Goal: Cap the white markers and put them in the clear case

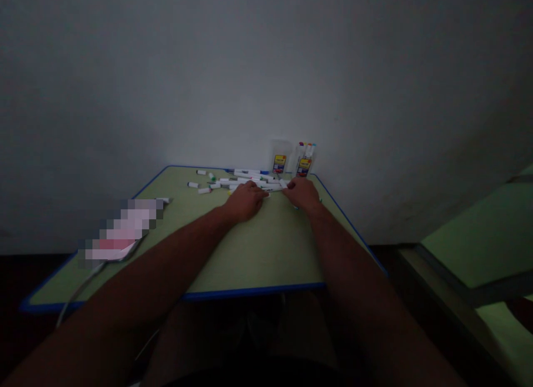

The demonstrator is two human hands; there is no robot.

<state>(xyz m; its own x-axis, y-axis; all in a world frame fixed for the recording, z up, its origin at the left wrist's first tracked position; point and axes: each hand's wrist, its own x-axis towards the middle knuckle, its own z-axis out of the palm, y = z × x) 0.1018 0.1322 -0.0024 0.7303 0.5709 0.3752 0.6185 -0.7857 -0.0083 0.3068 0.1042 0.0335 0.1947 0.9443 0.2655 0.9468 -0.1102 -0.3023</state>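
Several white markers (pixel 250 176) lie in a loose pile toward the back of the table, some without caps. My left hand (pixel 245 202) is at the near side of the pile, palm down. Its fingers are closed together, and a small white end, seemingly a marker's, shows at the fingertips. To the right, my right hand (pixel 303 194) pinches a short white marker cap (pixel 283 184) between thumb and fingers. Between the two hands lies a slim white marker body, partly covered by them. The dim light blurs finer detail.
By the wall stand a clear plastic marker case (pixel 280 157) and a second case (pixel 305 160) with several coloured-capped markers inside. Loose caps (pixel 193 185) lie left of the pile. A pixelated phone-like object (pixel 125 231) with a white cable rests on the left of the blue-edged table (pixel 258 259).
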